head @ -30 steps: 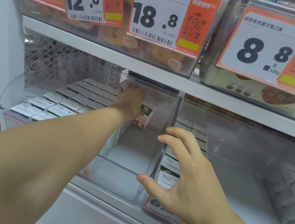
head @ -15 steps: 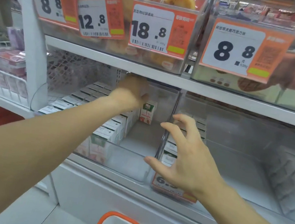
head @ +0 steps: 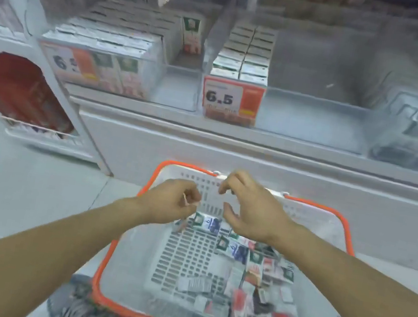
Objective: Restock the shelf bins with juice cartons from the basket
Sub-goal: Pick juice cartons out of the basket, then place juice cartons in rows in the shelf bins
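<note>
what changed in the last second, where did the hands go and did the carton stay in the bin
Both hands came back from the shelf and down over the basket. The left hand let go of the single upright carton, which now stands alone at the back of the left bin; its fingers are curled, holding nothing clear. The right hand left the bin edge and hangs open. The cartons in the bins stayed as they were.

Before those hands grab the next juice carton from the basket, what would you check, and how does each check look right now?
1. Cartons left in the basket: ok, several cartons lie inside.
2. Left hand free: ok, fingers loosely curled, holding nothing.
3. Right hand free: ok, fingers spread, empty.
4. Room in the shelf bin: ok, its right lane holds only one upright carton at the back.
5. Which carton is easiest to lift: cannot tell, picture blurred.
</note>
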### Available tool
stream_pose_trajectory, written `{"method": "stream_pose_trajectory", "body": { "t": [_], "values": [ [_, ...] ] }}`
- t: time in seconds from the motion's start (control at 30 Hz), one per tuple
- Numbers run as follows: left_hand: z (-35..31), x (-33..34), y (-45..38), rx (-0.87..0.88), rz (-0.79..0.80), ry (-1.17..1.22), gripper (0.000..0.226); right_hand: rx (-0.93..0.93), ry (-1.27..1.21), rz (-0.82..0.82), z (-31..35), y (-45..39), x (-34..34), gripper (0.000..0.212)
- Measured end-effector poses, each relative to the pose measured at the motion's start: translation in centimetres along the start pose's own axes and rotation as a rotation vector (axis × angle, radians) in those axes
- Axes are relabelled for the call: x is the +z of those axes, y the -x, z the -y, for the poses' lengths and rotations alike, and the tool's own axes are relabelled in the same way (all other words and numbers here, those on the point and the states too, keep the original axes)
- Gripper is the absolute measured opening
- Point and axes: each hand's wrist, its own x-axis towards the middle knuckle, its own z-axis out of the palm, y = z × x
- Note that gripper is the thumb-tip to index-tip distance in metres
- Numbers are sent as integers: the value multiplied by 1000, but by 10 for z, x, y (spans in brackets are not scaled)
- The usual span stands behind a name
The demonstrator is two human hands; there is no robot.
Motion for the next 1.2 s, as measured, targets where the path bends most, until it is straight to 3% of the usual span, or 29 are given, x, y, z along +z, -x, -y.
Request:
{"method": "stream_pose_trajectory", "body": {
  "t": [0.1, 0.2, 0.33, 0.43, 0.53, 0.73, 0.9, 1.03, 1.1, 1.2],
  "values": [
    [31, 75, 12, -167, 130, 64, 25, 238, -35, 315, -27, 43, 34, 34],
    [48, 134, 20, -227, 302, 56, 48, 408, -55, 590, -48, 83, 60, 46],
    [62, 188, 22, -300, 472, -133, 78, 595, -100, 739, -67, 126, 95, 49],
    [69, 205, 21, -313, 522, -213, 78, 758, -192, 699, -74, 135, 119, 64],
    [78, 207, 20, -345, 522, -144, 53, 873, -247, 671, -71, 129, 137, 68],
    [87, 186, 16, -737, 279, 437, 16, 1045, -89, 458, -65, 106, 165, 70],
    [93, 175, 20, -918, 252, 824, 23, 1094, 3, 449, -64, 95, 172, 50],
    [82, 166, 13, -946, 219, 1194, 26, 1235, -167, 404, -70, 89, 165, 39],
    [82, 158, 10, -889, 263, 1217, 33, 1254, -272, 425, -76, 92, 155, 34],
    [82, 138, 9, -768, 285, 1007, 37, 1202, -544, 367, -84, 95, 129, 18]
  ]
}}
